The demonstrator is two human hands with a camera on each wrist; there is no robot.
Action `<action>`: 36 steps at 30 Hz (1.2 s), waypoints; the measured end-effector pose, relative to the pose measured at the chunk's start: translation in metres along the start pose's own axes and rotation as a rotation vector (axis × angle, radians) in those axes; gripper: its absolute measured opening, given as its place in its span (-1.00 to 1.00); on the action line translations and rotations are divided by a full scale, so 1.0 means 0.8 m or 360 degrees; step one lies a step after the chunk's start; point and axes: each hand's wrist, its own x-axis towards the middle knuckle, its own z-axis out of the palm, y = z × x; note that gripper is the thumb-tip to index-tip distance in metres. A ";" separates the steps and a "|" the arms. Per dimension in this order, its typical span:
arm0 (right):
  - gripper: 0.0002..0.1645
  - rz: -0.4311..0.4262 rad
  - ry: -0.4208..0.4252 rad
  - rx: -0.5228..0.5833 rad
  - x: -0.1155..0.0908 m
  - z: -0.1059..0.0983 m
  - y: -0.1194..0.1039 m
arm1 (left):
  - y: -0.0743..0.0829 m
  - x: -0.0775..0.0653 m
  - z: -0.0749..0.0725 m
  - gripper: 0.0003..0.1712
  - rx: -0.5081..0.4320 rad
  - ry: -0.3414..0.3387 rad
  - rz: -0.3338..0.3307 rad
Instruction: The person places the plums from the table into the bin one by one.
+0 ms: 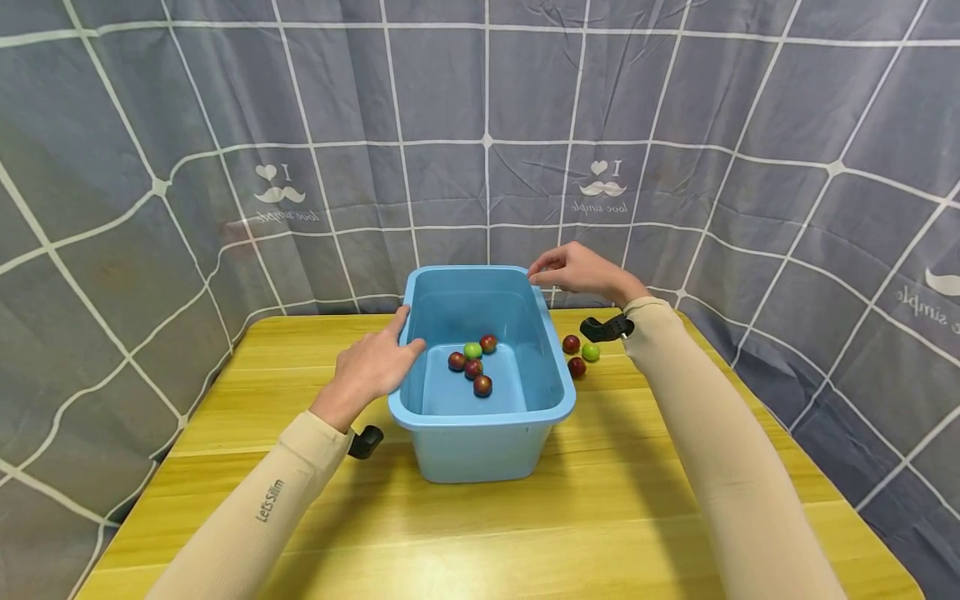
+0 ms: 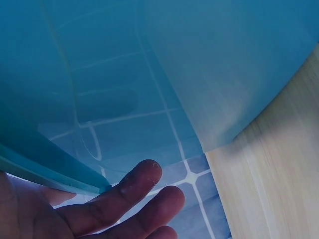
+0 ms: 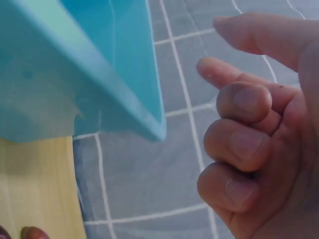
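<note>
A light blue plastic tub [image 1: 480,450] stands in the middle of the wooden table. Its left rim lies between the thumb and fingers of my left hand [image 1: 372,362], which grips it; the left wrist view has these fingers [image 2: 144,174] along the outer wall. By the far right corner of the tub, my right hand [image 1: 581,271] hovers with nothing visible in it. There the thumb and index finger [image 3: 224,74] are apart, and the other fingers curl loosely toward the palm. Inside the tub lie several small dark red fruits [image 1: 482,385], plum-like, and a green one [image 1: 472,350].
Right of the tub, two dark red fruits [image 1: 577,367] and one green fruit [image 1: 591,352] lie on the wooden table [image 1: 315,517]. A grey curtain [image 1: 442,192] with white grid lines hangs behind and along both sides.
</note>
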 end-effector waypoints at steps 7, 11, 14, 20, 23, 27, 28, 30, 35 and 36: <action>-0.56 0.0021 0.0117 0.0326 -0.022 -0.005 0.042 | 0.002 0.000 0.001 -0.13 0.0002 0.0003 -0.0012; -0.55 0.0038 0.0174 0.0466 -0.030 -0.001 0.072 | 0.001 0.000 0.001 -0.13 0.0012 0.0001 -0.0010; -0.53 0.0070 0.0193 0.0573 -0.035 0.002 0.093 | 0.001 0.000 0.001 -0.13 0.0015 -0.0004 -0.0010; -0.53 0.0131 0.0189 0.0792 -0.043 0.010 0.126 | 0.001 0.000 0.000 -0.13 0.0012 -0.0008 -0.0012; -0.54 0.0121 0.0189 0.0865 -0.048 0.015 0.140 | 0.001 0.000 0.000 -0.13 0.0015 0.0000 -0.0004; -0.56 0.0107 0.0193 0.0911 -0.056 0.024 0.159 | 0.000 0.000 0.003 -0.14 0.0023 -0.0012 0.0000; -0.56 0.0112 0.0200 0.0920 -0.057 0.027 0.163 | -0.001 -0.001 0.004 -0.14 0.0024 -0.0016 -0.0001; -0.55 0.0124 0.0200 0.0933 -0.060 0.032 0.172 | -0.001 -0.002 0.005 -0.14 0.0025 -0.0022 -0.0003; -0.48 0.0162 0.0226 0.0960 -0.064 0.041 0.191 | -0.001 -0.002 0.003 -0.13 0.0026 -0.0001 -0.0001; -0.48 0.0168 0.0237 0.0959 -0.065 0.042 0.195 | -0.001 -0.002 0.002 -0.13 0.0025 -0.0002 -0.0002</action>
